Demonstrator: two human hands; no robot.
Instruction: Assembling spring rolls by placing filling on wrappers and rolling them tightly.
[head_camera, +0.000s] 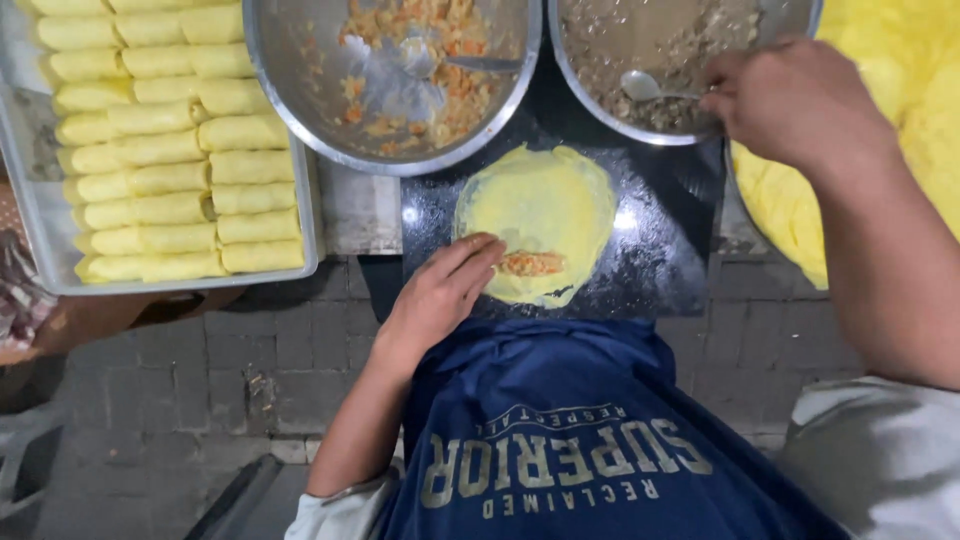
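A thin round yellow wrapper lies flat on a dark board, with a small heap of orange filling near its front edge. My left hand rests open on the wrapper's left side, fingertips touching beside the filling. My right hand reaches to the metal bowl of brownish filling at the back right and grips the handle of a spoon lying in it.
A second metal bowl with orange filling and a spoon stands at the back middle. A metal tray on the left holds several rolled yellow wrappers in rows. A stack of yellow wrappers sits at the far right.
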